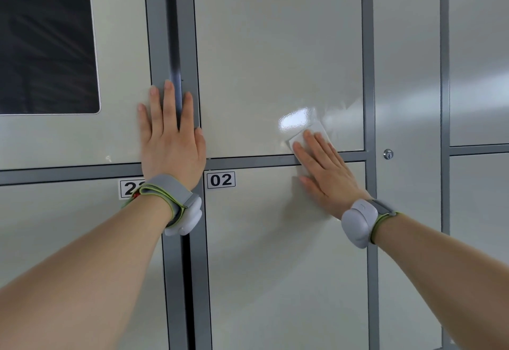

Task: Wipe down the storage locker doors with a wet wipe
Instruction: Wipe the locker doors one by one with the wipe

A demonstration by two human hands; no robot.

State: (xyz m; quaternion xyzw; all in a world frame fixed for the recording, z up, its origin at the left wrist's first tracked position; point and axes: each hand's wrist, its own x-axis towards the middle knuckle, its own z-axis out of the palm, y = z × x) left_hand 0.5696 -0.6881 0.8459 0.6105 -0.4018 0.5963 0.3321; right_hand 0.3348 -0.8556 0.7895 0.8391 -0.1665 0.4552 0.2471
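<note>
On the pale locker door, the wet wipe slants, long axis up-right, under the flat, pressing right hand; the left hand lies spread across the grey post

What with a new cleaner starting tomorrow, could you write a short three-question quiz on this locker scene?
1. True or false: the left hand holds the wet wipe.
2. The wipe's visible part lies on: A the door above label 02; B the windowed door; C the far-right door.
3. Short answer: what sits on the narrow panel right of that door?
Key: 1 false, the right hand presses it; 2 A; 3 a keyhole lock.
</note>
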